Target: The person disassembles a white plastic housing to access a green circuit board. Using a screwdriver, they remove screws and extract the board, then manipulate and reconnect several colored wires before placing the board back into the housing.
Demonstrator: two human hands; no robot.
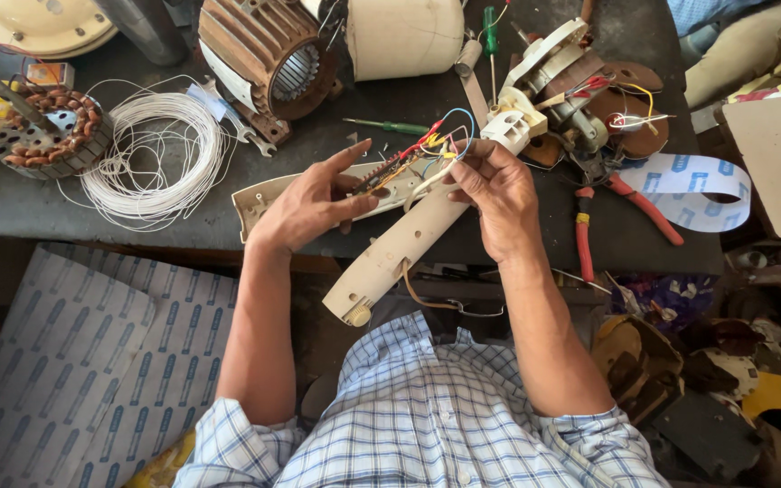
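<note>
My left hand and my right hand are both up at the edge of the dark workbench. Between them runs a bundle of coloured wires, red, yellow, blue and white. My left fingers pinch the wires' left end. My right hand grips the wires and the top of a long cream plastic housing that slants down toward my lap, with a small knob at its low end. A cream cover panel lies under my left hand.
A coil of white wire and a copper-wound stator lie at left. A ribbed motor casing, a green screwdriver, a fan motor assembly and red-handled pliers are on the bench. Patterned sheets lie below.
</note>
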